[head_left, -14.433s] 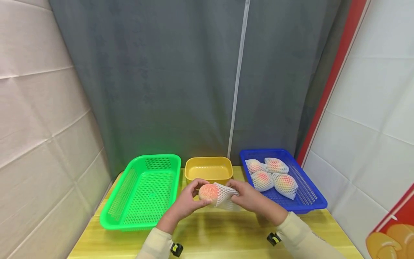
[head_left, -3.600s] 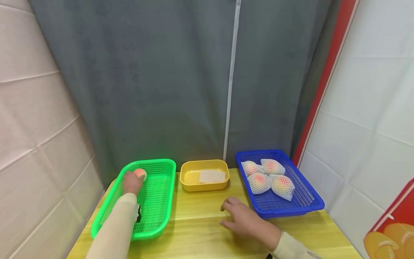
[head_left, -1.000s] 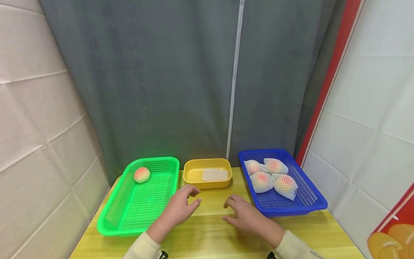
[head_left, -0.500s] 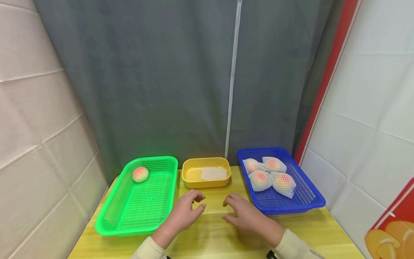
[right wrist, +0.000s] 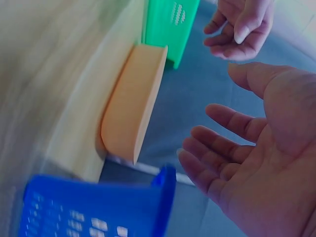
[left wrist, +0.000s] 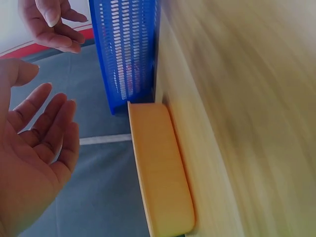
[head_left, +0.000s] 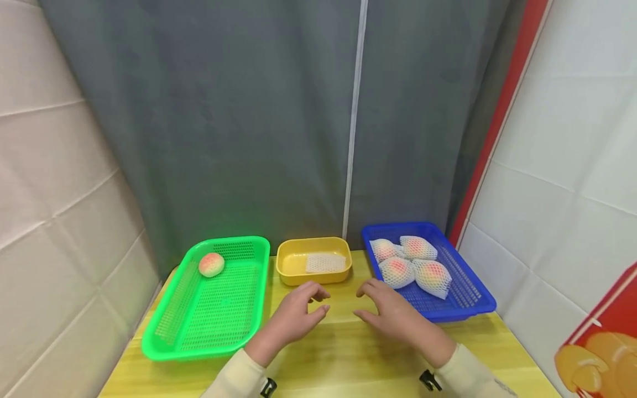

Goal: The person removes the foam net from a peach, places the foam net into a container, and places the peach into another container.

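Note:
My left hand hovers over the table in front of the yellow tub, fingers loosely bent and holding nothing. Facing it, my right hand hangs near the front left corner of the blue basket, likewise holding nothing. Several peaches in white foam nets, such as the front peach, lie in that basket. One bare peach rests at the back left of the green basket. Inside the yellow tub a white foam net lies flat.
All three containers stand on the wooden table, green left, yellow centre, blue right. A grey curtain closes off the back. White panels rise at both sides.
Earlier, both hands held a peach and its foam net; the net went into the yellow tub and my left hand set the peach in the green basket. Lately both hands shift slightly.

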A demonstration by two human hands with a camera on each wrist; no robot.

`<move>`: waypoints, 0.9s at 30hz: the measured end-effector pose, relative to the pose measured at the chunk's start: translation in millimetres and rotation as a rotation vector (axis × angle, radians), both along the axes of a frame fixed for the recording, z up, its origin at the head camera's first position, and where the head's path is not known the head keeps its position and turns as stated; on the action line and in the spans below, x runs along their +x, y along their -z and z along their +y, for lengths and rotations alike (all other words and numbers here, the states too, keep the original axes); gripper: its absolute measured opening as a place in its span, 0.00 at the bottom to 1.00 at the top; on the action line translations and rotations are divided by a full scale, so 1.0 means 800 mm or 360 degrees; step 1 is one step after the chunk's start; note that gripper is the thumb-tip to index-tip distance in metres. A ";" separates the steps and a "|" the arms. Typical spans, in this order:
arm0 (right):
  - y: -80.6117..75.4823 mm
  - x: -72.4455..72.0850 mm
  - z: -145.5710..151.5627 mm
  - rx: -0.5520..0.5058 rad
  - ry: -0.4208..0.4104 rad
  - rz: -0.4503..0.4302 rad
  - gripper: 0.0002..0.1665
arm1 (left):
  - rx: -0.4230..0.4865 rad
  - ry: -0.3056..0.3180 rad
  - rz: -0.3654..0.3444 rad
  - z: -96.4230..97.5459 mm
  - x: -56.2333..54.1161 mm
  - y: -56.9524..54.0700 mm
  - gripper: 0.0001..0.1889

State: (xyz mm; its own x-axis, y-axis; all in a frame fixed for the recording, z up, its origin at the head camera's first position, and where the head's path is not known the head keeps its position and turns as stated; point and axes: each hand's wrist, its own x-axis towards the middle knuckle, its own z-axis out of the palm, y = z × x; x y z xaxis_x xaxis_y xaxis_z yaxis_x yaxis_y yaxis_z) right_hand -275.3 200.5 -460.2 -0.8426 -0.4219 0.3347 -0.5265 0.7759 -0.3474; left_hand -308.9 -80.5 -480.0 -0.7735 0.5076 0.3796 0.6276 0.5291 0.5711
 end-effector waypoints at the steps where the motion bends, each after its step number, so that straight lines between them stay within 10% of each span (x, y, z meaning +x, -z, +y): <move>1: -0.003 0.000 0.004 0.0000 0.0020 0.0021 0.17 | 0.0000 0.0011 0.0007 0.004 -0.001 -0.002 0.11; 27: -0.034 -0.003 0.121 -0.0077 0.0376 0.0170 0.15 | -0.0104 0.0363 0.0280 0.125 -0.014 -0.028 0.11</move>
State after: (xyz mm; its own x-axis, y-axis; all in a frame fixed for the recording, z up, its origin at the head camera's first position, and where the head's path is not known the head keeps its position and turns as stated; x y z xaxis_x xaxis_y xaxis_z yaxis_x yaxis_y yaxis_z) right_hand -277.7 297.5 -433.3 -0.8747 -0.1990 0.4419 -0.3685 0.8654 -0.3395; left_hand -319.9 19.7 -457.3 -0.5618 0.6885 0.4587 0.8209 0.3951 0.4124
